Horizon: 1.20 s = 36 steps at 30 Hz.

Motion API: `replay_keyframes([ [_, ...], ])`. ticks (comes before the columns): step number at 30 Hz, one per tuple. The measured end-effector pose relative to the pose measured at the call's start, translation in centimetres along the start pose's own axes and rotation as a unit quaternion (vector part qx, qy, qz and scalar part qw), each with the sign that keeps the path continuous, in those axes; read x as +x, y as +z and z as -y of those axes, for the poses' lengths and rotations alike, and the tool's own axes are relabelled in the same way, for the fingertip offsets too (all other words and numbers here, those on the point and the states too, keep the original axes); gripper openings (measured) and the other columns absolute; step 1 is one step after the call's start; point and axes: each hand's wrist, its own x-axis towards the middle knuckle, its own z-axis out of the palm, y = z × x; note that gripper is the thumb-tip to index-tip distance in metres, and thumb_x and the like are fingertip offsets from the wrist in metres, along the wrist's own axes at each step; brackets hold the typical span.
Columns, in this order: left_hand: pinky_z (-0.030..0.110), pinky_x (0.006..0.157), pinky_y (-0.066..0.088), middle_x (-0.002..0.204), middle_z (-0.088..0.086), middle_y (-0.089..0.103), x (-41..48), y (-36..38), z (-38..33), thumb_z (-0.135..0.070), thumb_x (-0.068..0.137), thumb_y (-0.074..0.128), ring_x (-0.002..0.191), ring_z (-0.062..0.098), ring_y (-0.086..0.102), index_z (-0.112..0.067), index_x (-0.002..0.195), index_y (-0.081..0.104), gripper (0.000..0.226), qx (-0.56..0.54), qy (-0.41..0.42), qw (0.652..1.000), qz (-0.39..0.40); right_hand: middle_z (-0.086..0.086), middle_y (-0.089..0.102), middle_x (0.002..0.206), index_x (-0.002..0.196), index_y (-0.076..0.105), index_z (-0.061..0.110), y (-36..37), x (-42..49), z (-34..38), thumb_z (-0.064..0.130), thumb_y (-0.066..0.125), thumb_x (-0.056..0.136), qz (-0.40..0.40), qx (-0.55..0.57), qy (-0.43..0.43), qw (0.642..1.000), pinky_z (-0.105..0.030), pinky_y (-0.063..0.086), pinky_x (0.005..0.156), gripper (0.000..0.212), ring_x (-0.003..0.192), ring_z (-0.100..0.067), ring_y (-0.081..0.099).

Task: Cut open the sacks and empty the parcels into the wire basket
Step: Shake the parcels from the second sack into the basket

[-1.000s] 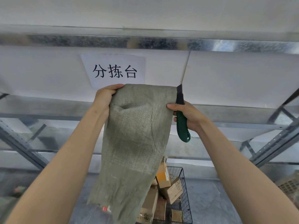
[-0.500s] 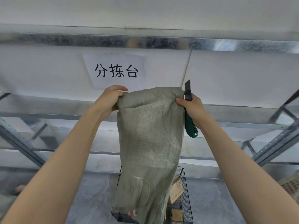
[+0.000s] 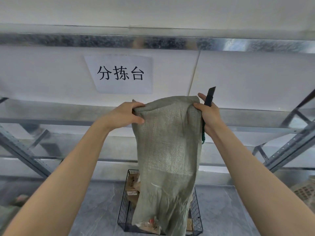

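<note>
Above the wire basket (image 3: 123, 201), the left hand (image 3: 126, 114) clutches one top corner of the sack (image 3: 167, 150), the right hand (image 3: 210, 116) pinches the other while gripping the knife (image 3: 210, 97); the sack hangs lengthwise straight below both, mouth among the parcels (image 3: 132, 182).

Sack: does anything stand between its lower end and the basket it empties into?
Nothing visible does. The sack, held up by the left hand and right hand, hangs straight down with its lower end over the basket, where parcels already lie. The sack itself hides part of the basket's inside.
</note>
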Motion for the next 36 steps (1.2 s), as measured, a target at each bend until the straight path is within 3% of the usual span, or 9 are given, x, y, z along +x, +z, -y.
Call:
replay_keyframes([
  [3,0.017,0.068,0.039,0.092,-0.003,0.065,0.1,-0.2,0.4,-0.013,0.086,0.064,0.080,0.009,0.057,-0.012,0.098,0.068,0.012,0.026,0.002,0.998,-0.048,-0.005,0.068,0.110,0.134,0.052,0.022,-0.4,0.0,0.0,0.010,0.063,0.090,0.047,-0.014,0.015,0.999,-0.032,0.056,0.079,0.047,0.087,-0.018,0.068],
  [6,0.028,0.066,0.031,0.078,0.011,0.051,0.2,-0.8,1.2,-0.017,0.089,0.062,0.073,0.018,0.045,0.009,0.083,0.058,0.027,0.022,-0.019,0.998,-0.061,-0.006,0.062,0.124,0.133,0.052,0.027,-0.7,0.2,0.2,0.014,0.066,0.088,0.111,-0.060,0.024,0.992,-0.030,0.054,0.081,0.049,0.095,-0.018,0.066],
  [8,0.029,0.063,0.026,0.076,0.010,0.044,0.1,-1.4,1.3,-0.019,0.090,0.061,0.072,0.017,0.039,0.002,0.075,0.055,0.026,0.019,-0.041,0.997,-0.056,-0.005,0.058,0.131,0.130,0.053,0.033,-0.9,0.2,0.4,0.017,0.070,0.085,0.166,-0.105,0.035,0.980,-0.033,0.052,0.090,0.051,0.107,-0.019,0.064],
  [11,0.027,0.070,0.029,0.088,0.005,0.049,0.3,-2.1,1.4,-0.026,0.086,0.064,0.083,0.016,0.043,-0.006,0.084,0.062,0.021,0.003,-0.048,0.998,-0.049,-0.002,0.058,0.129,0.132,0.050,0.032,-0.9,0.1,0.9,0.018,0.076,0.078,0.233,-0.183,0.061,0.953,-0.038,0.049,0.098,0.062,0.112,-0.022,0.061],
  [16,0.030,0.093,0.038,0.098,-0.002,0.066,0.1,-2.9,2.0,-0.039,0.067,0.071,0.095,0.012,0.057,-0.002,0.093,0.069,0.046,-0.096,-0.099,0.988,-0.075,-0.002,0.066,0.108,0.124,0.055,0.025,-0.6,-0.4,1.4,0.018,0.080,0.071,0.275,-0.300,0.055,0.912,-0.031,0.046,0.077,0.058,0.090,-0.016,0.060],
  [19,0.029,0.084,0.044,0.086,0.007,0.064,-0.1,-2.9,2.4,-0.037,0.068,0.075,0.085,0.019,0.058,-0.003,0.092,0.066,0.042,-0.152,-0.110,0.979,-0.086,-0.001,0.058,0.080,0.093,0.058,0.013,-0.3,-0.8,1.6,0.012,0.074,0.079,0.227,-0.342,0.034,0.911,-0.025,0.041,0.064,0.022,0.067,-0.012,0.051],
  [22,0.028,0.073,0.050,0.088,0.004,0.069,-0.1,-2.4,2.5,-0.028,0.086,0.067,0.082,0.018,0.063,-0.010,0.093,0.066,0.019,-0.228,-0.103,0.963,-0.099,0.002,0.050,0.069,0.078,0.054,0.016,-0.4,-0.8,1.2,0.015,0.071,0.084,0.169,-0.319,0.034,0.932,-0.023,0.040,0.062,0.018,0.061,-0.013,0.045],
  [30,0.028,0.069,0.043,0.094,-0.001,0.061,0.3,-1.6,2.1,-0.027,0.094,0.057,0.079,0.011,0.056,-0.023,0.098,0.061,0.006,-0.284,-0.105,0.940,-0.160,-0.006,0.058,0.082,0.100,0.061,0.007,-0.1,-0.2,-0.4,0.012,0.067,0.087,0.130,-0.189,0.056,0.972,-0.029,0.043,0.057,0.015,0.068,-0.018,0.052],
  [36,0.026,0.080,0.050,0.109,-0.012,0.063,-0.8,-2.2,1.3,-0.018,0.090,0.061,0.095,0.007,0.065,-0.040,0.135,0.039,0.054,-0.315,-0.041,0.946,-0.065,0.000,0.063,0.098,0.120,0.058,0.019,-0.5,0.4,-0.7,0.009,0.067,0.086,0.054,-0.160,0.014,0.986,-0.034,0.050,0.086,0.037,0.088,-0.019,0.061],
])
